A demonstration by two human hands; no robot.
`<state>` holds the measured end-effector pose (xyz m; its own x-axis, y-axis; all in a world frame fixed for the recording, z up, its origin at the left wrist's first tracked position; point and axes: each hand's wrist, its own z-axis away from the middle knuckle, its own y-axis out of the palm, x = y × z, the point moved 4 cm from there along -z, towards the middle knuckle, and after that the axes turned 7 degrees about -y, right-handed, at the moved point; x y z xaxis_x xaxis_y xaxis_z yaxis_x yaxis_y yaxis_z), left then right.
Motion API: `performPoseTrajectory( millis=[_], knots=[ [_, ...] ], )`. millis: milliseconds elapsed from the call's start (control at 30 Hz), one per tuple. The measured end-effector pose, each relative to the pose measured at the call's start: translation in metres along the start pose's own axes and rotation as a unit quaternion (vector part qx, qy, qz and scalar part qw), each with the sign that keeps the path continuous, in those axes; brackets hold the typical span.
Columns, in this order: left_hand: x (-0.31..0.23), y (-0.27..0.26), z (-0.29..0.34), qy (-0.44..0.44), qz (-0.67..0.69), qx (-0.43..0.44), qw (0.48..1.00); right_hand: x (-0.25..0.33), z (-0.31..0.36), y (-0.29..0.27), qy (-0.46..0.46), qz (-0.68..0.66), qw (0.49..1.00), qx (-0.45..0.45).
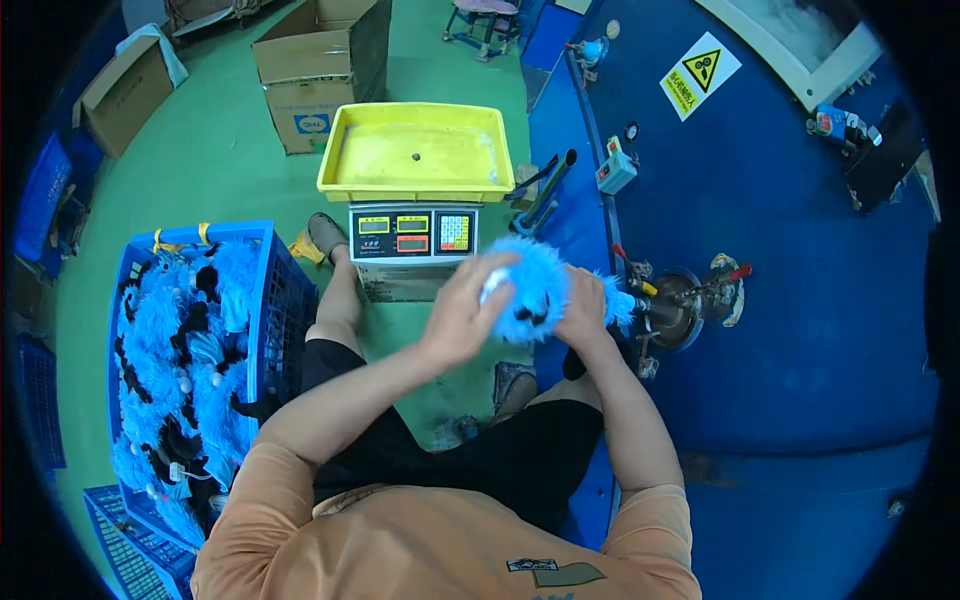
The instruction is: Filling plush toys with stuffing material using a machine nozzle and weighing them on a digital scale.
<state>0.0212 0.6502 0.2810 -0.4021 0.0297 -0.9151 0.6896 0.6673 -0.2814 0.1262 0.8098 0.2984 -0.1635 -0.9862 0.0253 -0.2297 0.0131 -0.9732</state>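
Plush toy [538,292] between left fingers [487,268] and right fingers [580,292], in the grasp of both.

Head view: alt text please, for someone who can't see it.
The left hand and right hand hold a fluffy light-blue plush toy beside a round metal fitting on a dark-blue panel. At left, a blue plastic basket holds fluffy blue-and-black plush pieces; ahead, a shallow yellow plastic tray sits on a digital scale.

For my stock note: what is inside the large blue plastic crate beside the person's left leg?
The crate holds fluffy blue plush pieces with black parts, heaped together; they hide its bottom and anything deeper.
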Motion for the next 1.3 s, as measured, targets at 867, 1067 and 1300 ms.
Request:
performPoseTrajectory(
  millis=[867, 1067, 1300],
  knots=[
    [0.028, 0.052, 0.002, -0.080, 0.118, -0.029, 0.989, -0.046, 0.008, -0.013, 0.033, -0.004, 0.985, -0.172],
    [0.036, 0.026, 0.005, -0.090, 0.173, -0.048, 0.980, -0.018, -0.003, -0.012, 0.032, 0.022, 0.983, -0.177],
    [0.038, 0.032, 0.006, -0.058, 0.136, -0.030, 0.989, -0.034, 0.003, -0.013, 0.048, 0.038, 0.982, -0.176]
  ],
)
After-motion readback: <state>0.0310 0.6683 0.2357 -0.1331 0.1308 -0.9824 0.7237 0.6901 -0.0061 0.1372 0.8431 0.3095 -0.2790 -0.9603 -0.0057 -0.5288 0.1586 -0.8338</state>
